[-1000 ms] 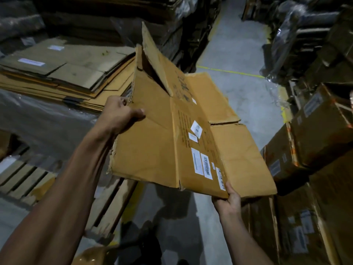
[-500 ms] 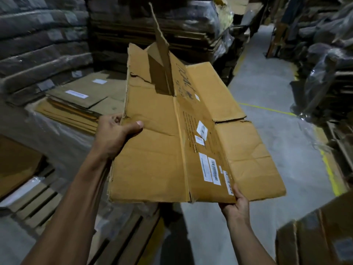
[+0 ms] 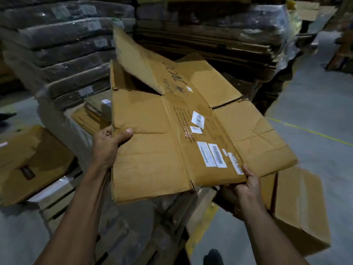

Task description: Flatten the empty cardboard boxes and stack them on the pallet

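Hands (image 3: 107, 148) (image 3: 248, 186) hold flattened box (image 3: 152, 150) above wrapped pallet (image 3: 63, 199), boxes (image 3: 298, 209) beside.

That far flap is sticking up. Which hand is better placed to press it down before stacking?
Left, probably. The left hand grips the box on the same side as the raised flap, which stands straight ahead of it. The right hand holds the near right edge, farther from the flap.

Two bare forearms, no sleeves, left hand (image 3: 107, 144) and right hand (image 3: 248, 186) ungloved, ringless.
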{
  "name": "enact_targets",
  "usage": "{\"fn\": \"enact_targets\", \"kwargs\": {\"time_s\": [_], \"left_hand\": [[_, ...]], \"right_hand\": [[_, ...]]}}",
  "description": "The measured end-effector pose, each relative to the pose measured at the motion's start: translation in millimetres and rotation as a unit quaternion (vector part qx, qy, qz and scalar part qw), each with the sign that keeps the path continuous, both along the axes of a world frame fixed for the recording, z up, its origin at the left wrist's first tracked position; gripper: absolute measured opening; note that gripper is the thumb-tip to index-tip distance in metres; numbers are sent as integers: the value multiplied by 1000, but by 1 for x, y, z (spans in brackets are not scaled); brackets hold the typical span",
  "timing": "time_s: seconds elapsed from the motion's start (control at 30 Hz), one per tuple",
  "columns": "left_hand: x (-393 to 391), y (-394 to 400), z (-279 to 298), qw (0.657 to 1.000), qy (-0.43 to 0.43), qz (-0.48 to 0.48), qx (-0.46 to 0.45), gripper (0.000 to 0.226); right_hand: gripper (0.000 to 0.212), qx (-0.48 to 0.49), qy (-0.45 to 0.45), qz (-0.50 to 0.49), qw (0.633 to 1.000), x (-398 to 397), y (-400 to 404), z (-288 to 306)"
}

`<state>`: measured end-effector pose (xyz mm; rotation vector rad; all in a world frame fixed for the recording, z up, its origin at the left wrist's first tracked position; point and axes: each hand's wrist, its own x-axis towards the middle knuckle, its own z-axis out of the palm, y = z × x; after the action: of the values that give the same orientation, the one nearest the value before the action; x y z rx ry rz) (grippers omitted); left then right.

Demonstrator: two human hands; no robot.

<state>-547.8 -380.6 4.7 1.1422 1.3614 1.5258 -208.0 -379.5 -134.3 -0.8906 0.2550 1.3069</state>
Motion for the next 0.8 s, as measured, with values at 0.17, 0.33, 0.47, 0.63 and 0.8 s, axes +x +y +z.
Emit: {"fn": "enact_targets", "kwargs": {"time_s": [0.17,0.33,0.47,0.63,0.8], "left_hand": [[16,87,-74,984,-87,98,-120,9],[78,140,-156,919,-210,120,-311,31],[112,179,-161,909,-220,212,-283,21],[141,217,-160,894,-192,317,-252,22],[147,234,-164,880,-199,357,-243,16]], "right_hand": [[23,43,-15,68,997,18,130,12],[87,28,-152,121,980,72,307,-110],[56,-17,-191,130,973,59,329,-57],[51,-52,-228,148,961,53,369,-22],[47,-72,-277,210,935,49,401,-19]]}}
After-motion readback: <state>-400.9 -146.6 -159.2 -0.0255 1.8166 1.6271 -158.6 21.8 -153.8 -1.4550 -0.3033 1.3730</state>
